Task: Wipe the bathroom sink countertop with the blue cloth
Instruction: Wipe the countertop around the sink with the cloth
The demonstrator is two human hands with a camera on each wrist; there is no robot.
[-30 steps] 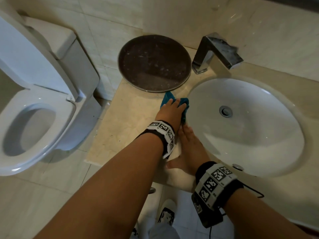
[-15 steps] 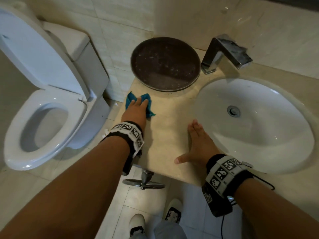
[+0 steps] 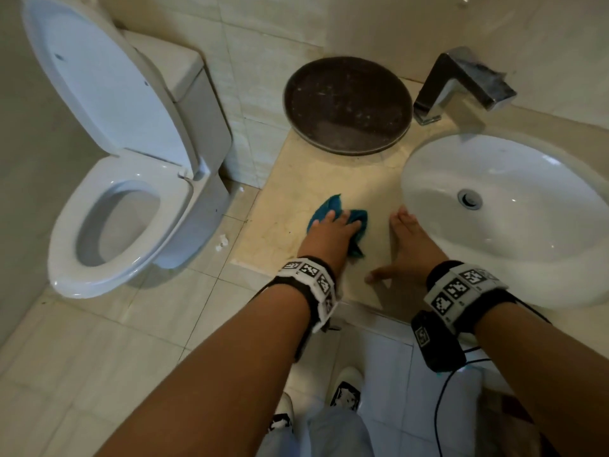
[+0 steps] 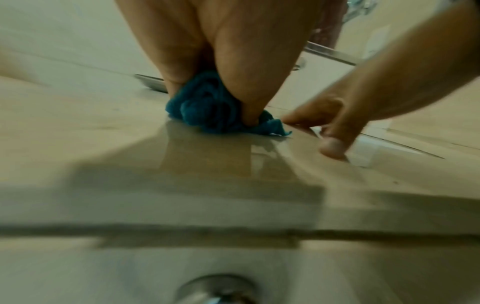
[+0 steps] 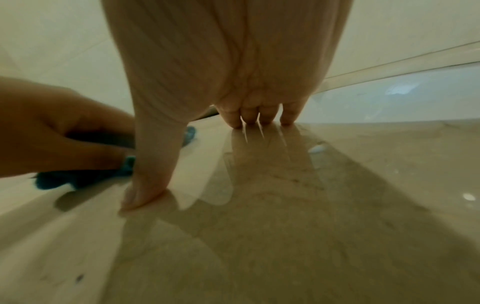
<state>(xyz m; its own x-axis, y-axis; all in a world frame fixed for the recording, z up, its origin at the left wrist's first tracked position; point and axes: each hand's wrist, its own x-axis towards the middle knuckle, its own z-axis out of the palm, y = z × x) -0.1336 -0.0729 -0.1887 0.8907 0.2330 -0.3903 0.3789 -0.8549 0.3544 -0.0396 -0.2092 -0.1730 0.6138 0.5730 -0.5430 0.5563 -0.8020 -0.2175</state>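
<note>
From the head view the blue cloth [image 3: 333, 212] is seen pressed onto the bench [image 3: 296, 179] under the left hand [image 3: 329, 234], left of the sink [image 3: 428, 166], while in the left wrist view it is gripped bunched, and in the right wrist view the right hand [image 5: 233, 82] is laid flat, fingers spread.

Beige tiled walls [image 3: 270, 34] and floor [image 3: 99, 341]; white toilet [image 3: 125, 179] at left.

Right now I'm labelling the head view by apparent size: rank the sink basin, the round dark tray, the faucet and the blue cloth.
1. sink basin
2. round dark tray
3. faucet
4. blue cloth, partly hidden under the left hand, so its full size is unsure.
</note>
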